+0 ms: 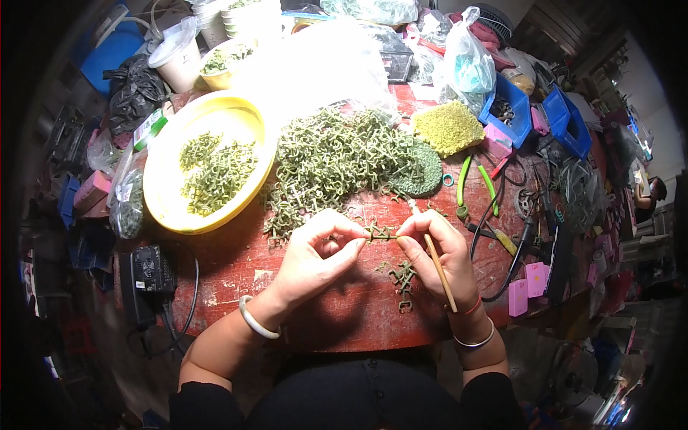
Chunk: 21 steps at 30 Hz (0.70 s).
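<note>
My left hand [320,251] pinches one end of a small green branched piece [380,233] between thumb and fingertips. The thumb and fingertips of my right hand [438,251] close on its other end. A thin wooden stick [438,272] is also tucked in my right hand, slanting down toward the wrist. Below the held piece, a few similar green pieces [403,283] lie on the red table. Just beyond my hands rises a large heap of tangled green pieces [330,161], at its right a round dark green textured pad [418,170].
A yellow basin [159,204] with more green pieces stands at the left. Behind the heap, bright glare hides the table. On the right are a yellow-green sponge-like block [449,129], green-handled pliers [464,183], blue bins [507,107] and a cabled pen-like tool [527,233]. A black power box [153,269] sits near left.
</note>
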Each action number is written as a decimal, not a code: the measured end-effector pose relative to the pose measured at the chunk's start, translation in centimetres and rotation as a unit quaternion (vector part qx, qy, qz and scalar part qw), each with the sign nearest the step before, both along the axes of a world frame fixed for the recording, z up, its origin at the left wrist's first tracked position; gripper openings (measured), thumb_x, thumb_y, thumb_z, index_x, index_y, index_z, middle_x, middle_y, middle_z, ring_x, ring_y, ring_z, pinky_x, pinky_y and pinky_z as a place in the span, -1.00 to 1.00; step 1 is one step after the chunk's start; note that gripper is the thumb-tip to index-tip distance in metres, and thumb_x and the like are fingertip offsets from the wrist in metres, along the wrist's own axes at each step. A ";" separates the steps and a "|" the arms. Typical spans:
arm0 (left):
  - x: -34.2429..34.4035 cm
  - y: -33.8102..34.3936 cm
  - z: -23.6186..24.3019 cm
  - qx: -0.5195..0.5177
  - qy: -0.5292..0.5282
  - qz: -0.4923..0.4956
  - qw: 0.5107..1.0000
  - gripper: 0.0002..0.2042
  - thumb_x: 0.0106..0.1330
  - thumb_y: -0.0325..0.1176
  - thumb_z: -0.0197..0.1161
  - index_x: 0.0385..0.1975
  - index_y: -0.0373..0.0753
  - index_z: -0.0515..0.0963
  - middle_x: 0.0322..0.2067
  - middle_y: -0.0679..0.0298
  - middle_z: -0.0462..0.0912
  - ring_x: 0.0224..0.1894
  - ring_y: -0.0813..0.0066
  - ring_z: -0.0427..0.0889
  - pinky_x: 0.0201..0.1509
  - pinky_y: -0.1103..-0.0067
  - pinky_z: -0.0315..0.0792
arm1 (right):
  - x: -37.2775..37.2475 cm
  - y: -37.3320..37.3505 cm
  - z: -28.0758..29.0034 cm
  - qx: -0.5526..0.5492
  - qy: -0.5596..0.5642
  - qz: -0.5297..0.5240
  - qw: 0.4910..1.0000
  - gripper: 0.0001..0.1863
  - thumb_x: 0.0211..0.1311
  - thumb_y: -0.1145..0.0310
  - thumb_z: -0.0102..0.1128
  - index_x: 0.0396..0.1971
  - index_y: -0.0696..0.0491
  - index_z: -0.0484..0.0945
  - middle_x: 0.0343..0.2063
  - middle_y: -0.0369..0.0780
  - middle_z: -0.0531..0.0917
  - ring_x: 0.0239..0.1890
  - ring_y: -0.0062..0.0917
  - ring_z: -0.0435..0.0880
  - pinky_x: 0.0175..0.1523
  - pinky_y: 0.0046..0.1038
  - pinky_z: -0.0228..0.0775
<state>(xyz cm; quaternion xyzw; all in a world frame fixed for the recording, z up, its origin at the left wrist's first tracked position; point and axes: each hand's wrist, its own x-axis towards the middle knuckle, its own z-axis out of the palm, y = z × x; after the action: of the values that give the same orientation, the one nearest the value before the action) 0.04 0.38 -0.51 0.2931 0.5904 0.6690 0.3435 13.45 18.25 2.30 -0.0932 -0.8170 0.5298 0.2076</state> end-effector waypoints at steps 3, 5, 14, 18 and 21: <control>0.0 0.1 -0.3 0.009 -0.005 -0.005 1.000 -0.89 0.33 -0.57 0.29 -0.19 -0.28 0.63 -0.20 0.39 0.56 -0.17 0.74 0.53 -0.15 0.76 0.44 | 0.0 0.0 0.1 0.005 0.002 0.000 1.000 -0.90 0.24 0.60 0.29 -0.28 0.16 0.56 -0.43 -0.29 0.53 -0.45 -0.68 0.49 -0.34 -0.60 0.33; 0.1 0.1 -0.4 0.031 -0.016 -0.006 0.999 -0.89 0.33 -0.51 0.34 -0.19 -0.24 0.63 -0.22 0.43 0.59 -0.21 0.79 0.54 -0.19 0.79 0.45 | -0.1 0.0 0.0 0.005 0.005 0.002 1.000 -0.90 0.24 0.60 0.29 -0.28 0.16 0.56 -0.43 -0.29 0.53 -0.45 -0.68 0.49 -0.33 -0.60 0.34; 0.2 0.2 1.0 0.013 -0.103 -0.025 0.994 -0.82 0.34 -0.53 0.33 -0.09 -0.28 0.59 -0.22 0.39 0.63 -0.21 0.74 0.55 -0.13 0.70 0.47 | 0.0 0.0 0.3 0.005 -0.011 0.025 1.000 -0.91 0.25 0.58 0.29 -0.27 0.17 0.58 -0.41 -0.26 0.56 -0.44 -0.66 0.52 -0.33 -0.57 0.36; 0.1 0.1 0.9 0.003 -0.102 -0.033 0.994 -0.81 0.37 -0.49 0.31 -0.06 -0.25 0.59 -0.19 0.39 0.64 -0.23 0.73 0.55 -0.16 0.72 0.46 | -0.1 -0.1 0.2 0.022 -0.001 0.031 0.999 -0.91 0.26 0.57 0.29 -0.27 0.16 0.58 -0.40 -0.26 0.56 -0.44 -0.65 0.52 -0.33 -0.56 0.36; 0.2 0.1 0.7 0.016 -0.090 -0.019 0.996 -0.81 0.40 -0.50 0.26 -0.03 -0.23 0.58 -0.15 0.39 0.62 -0.22 0.73 0.55 -0.16 0.73 0.47 | 0.0 -0.2 0.2 0.018 -0.004 0.022 1.000 -0.91 0.26 0.56 0.29 -0.27 0.16 0.58 -0.40 -0.26 0.56 -0.44 -0.65 0.52 -0.33 -0.57 0.36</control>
<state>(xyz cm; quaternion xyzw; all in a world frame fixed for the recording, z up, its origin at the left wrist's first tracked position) 0.21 0.50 0.21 0.2487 0.5404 0.6956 0.4029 13.41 18.10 2.53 -0.0735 -0.8294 0.5188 0.1938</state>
